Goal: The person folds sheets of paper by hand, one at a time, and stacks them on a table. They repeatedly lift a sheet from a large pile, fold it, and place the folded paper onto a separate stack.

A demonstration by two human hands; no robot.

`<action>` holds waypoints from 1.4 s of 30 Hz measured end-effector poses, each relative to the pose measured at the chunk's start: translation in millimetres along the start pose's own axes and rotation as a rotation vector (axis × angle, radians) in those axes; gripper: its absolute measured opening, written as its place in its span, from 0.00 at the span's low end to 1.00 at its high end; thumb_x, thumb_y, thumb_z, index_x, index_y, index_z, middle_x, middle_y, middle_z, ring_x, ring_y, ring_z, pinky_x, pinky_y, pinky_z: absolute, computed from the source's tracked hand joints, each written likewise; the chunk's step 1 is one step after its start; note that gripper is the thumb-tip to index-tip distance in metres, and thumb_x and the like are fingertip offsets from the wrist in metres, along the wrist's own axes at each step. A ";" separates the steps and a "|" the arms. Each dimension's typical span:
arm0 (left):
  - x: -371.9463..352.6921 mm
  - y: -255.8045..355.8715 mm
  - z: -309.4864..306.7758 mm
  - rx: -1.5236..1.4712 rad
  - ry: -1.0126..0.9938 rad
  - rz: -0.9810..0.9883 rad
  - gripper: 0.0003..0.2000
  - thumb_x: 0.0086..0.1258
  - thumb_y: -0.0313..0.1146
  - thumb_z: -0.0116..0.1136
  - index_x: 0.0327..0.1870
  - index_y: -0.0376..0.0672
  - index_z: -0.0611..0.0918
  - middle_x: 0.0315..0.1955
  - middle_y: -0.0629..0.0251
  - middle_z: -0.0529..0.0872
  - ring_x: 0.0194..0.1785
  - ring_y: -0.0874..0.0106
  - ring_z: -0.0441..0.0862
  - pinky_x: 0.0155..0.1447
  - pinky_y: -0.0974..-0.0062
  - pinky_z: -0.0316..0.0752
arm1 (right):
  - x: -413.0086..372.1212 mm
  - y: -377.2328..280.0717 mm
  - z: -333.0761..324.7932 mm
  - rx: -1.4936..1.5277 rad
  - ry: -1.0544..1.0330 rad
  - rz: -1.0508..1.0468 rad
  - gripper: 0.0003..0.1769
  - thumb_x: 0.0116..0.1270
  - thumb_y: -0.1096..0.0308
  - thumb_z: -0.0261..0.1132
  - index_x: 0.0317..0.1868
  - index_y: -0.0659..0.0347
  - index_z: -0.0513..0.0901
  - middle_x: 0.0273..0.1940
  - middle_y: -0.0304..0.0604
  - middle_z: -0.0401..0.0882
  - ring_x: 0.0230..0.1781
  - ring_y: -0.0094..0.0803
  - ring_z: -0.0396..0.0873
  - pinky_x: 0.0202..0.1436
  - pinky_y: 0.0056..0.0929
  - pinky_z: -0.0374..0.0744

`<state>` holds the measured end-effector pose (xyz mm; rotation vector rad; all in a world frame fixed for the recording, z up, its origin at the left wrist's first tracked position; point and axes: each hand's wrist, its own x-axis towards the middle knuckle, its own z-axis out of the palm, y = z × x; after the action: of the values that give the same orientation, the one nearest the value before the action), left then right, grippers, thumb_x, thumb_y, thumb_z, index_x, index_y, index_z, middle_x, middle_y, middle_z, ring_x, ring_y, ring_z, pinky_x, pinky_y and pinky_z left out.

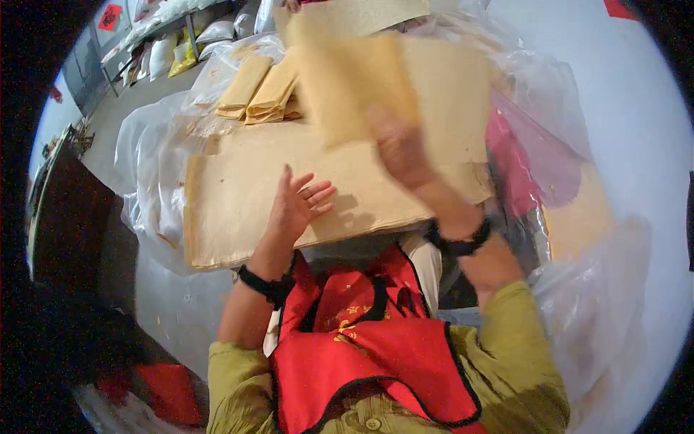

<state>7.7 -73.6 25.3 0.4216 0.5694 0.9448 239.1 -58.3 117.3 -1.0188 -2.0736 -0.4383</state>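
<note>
My right hand (400, 145), blurred by motion, grips the near edge of a folded tan sheet (350, 83) and holds it up over the work surface. The fingers are partly hidden behind the sheet. Lower and to the left, my left hand (302, 201) is open with fingers spread and nothing in it. It hovers over a wide stack of thin tan sheets (231, 192), and a shadow falls on the top sheet beside it. Folded tan bundles (247, 83) lie side by side beyond the stack at the left. Another large tan sheet (448, 87) spreads out behind my right hand.
Clear plastic sheeting (148, 152) drapes around the work surface. Pink plastic (510, 155) lies at the right. Across the far side, part of another person's hand (293, 5) shows by a tan sheet (372, 16). White sacks (163, 56) stand at the back left.
</note>
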 end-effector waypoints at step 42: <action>-27.3 -64.1 43.4 1.610 0.122 0.872 0.32 0.54 0.43 0.63 0.55 0.31 0.67 0.46 0.47 0.76 0.48 0.56 0.75 0.53 0.62 0.70 | 13.3 -2.7 -13.8 1.277 -0.227 1.090 0.11 0.59 0.62 0.60 0.37 0.60 0.74 0.27 0.37 0.76 0.24 0.26 0.78 0.25 0.26 0.77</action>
<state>62.8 -134.2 29.9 2.1917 1.2475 1.1491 238.6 -61.2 136.5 -1.1136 -1.1751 1.3933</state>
